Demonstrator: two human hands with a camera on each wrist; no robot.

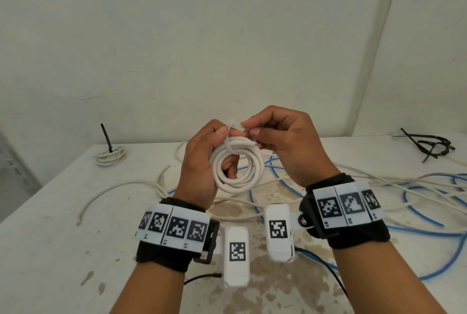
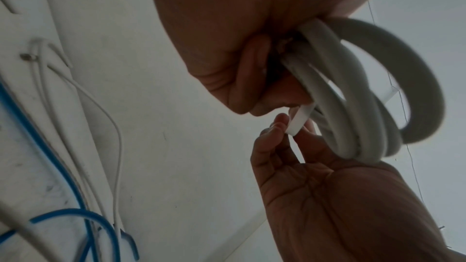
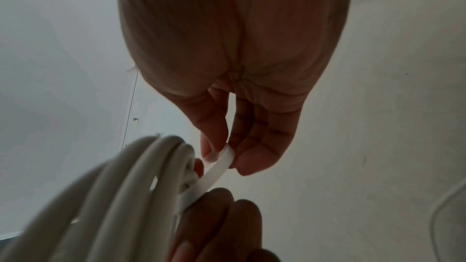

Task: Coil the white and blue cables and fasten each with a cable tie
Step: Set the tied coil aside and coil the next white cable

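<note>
Two hands aloft over table (image 1: 63, 212): left hand (image 1: 199, 162) grips white coil (image 1: 237, 169), right hand (image 1: 283, 141) pinches white cable tie (image 1: 231, 145) around it; fastening underway, next likely threading tail and cinching.

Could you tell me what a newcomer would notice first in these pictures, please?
First, the white cable coil raised above the table's middle, gripped by the left hand while the right hand pinches a white cable tie round it. Behind, loose blue cables sprawl right; a tied coil sits far left.
</note>
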